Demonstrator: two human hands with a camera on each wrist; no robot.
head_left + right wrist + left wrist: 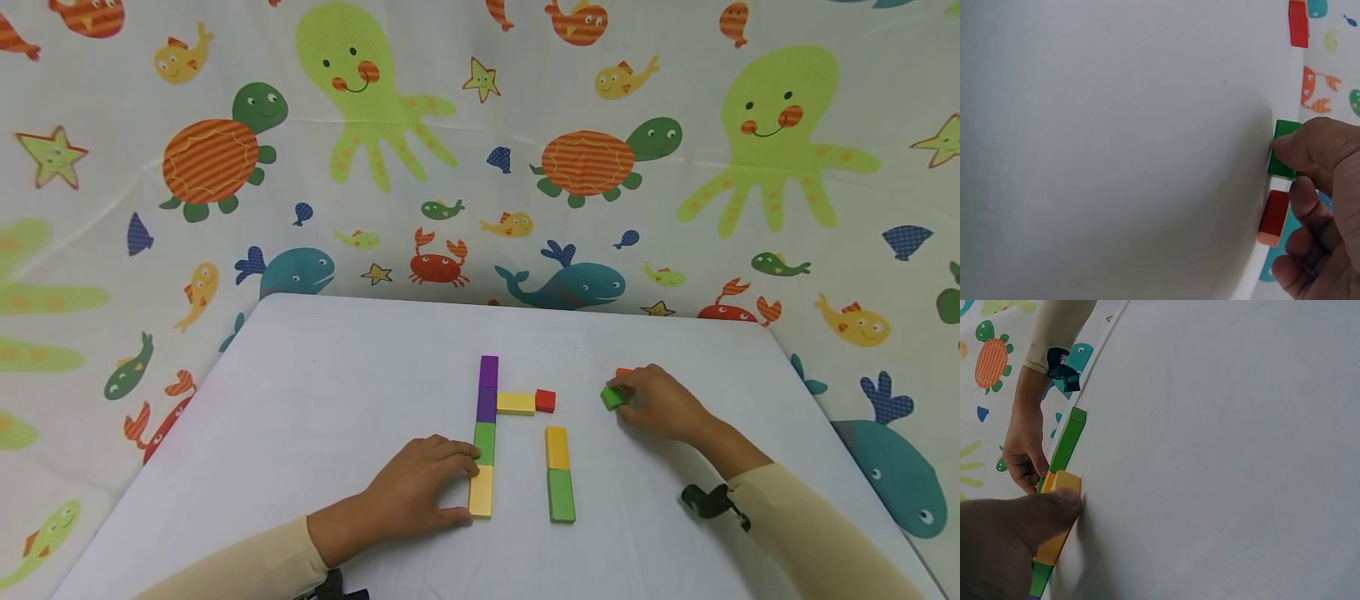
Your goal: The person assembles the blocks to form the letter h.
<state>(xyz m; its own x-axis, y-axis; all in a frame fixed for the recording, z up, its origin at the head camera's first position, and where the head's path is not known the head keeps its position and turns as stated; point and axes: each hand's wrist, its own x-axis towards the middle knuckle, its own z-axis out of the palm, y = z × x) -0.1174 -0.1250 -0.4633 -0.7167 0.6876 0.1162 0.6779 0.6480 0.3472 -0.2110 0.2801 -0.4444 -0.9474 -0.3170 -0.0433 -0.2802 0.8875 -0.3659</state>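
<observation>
My right hand [663, 406] pinches a small green block [1282, 164] between thumb and fingers, over the right part of the table. Close by lies a red block [1274, 215], mostly hidden by the fingers in the head view. On the other side, my left hand [411, 487] rests beside a column of blocks, fingertips at the green block [484, 442] and thumb by the lower end of the pale yellow block [482, 493]. Two purple blocks [488, 372] continue that column upward. A yellow block [516, 404] and a red cube [545, 402] extend rightward from it.
Right of the column, an orange-yellow block [557, 448] and a green block [561, 497] stand end to end in a second line. All lie on a white table [337, 375]. A cloth with printed sea animals [450, 108] hangs behind it.
</observation>
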